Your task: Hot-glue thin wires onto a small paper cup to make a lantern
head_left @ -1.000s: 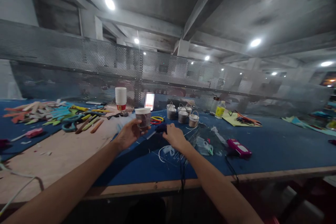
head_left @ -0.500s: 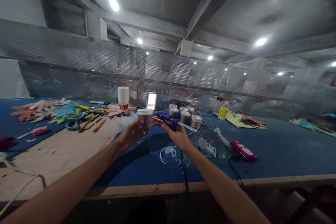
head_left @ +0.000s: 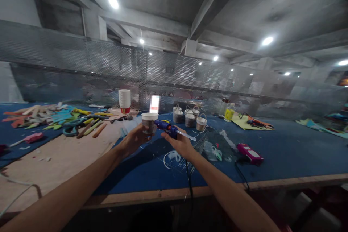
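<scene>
A paper cup (head_left: 149, 117) with a white rim and a greyish wrapped side is held upright in my left hand (head_left: 135, 138), whose fingers curl round it. My right hand (head_left: 181, 145) grips a blue glue gun (head_left: 165, 127) with a clear glue stick jutting from its back end. The gun's nozzle end is at the cup's right side; whether it touches I cannot tell. Behind the gun stand several small cups with looped handles (head_left: 189, 117). A black cord (head_left: 189, 177) hangs from below my right hand over the table edge.
A stack of white paper cups (head_left: 124, 99) stands at the back left. Scissors (head_left: 71, 127), sticks and coloured scraps (head_left: 35, 114) lie to the left. Rightward are a magenta device (head_left: 249, 153), a yellow-labelled bottle (head_left: 230, 112), plastic scraps (head_left: 213, 151) and yellow paper (head_left: 241, 121). A mesh screen (head_left: 114, 61) closes the back.
The glue gun has come closer to the cup, its nozzle end now at the cup's side. The whole view has shifted slightly. Both hands keep their hold.
</scene>
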Available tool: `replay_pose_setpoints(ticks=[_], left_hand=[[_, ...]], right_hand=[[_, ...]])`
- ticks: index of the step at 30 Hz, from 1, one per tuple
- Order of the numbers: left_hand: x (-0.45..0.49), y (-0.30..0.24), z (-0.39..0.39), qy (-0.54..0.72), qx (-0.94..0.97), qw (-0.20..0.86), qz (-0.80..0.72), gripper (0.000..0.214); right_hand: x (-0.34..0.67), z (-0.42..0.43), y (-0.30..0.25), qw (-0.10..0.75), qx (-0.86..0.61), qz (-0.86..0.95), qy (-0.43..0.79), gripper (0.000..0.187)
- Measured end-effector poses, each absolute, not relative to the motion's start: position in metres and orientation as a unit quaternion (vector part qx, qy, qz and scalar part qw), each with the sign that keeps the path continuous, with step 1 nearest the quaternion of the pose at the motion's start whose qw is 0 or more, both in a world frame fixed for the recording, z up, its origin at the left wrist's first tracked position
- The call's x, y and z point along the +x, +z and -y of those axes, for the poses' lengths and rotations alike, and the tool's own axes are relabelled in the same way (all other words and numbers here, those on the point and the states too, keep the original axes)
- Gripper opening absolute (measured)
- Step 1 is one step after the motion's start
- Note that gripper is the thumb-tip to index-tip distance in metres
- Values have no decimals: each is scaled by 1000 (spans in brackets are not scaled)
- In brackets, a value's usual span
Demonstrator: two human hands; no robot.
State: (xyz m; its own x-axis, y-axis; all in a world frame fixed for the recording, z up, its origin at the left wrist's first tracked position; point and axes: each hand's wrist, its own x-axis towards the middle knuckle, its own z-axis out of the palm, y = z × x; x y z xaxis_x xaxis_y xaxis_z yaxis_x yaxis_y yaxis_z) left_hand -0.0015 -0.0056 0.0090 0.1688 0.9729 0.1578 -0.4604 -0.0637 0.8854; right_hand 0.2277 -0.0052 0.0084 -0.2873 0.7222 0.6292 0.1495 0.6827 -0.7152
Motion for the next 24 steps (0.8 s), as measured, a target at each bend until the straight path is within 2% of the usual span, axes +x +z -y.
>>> replay_pose_setpoints(ticks=[9,24], left_hand=[[2,13,9,576,460,604,-302,28],[4,18,14,578,461,601,-305,19]], right_hand=[[231,12,18,512,-269,785,223,34],[233,14,18,499,-290,793,197,39]])
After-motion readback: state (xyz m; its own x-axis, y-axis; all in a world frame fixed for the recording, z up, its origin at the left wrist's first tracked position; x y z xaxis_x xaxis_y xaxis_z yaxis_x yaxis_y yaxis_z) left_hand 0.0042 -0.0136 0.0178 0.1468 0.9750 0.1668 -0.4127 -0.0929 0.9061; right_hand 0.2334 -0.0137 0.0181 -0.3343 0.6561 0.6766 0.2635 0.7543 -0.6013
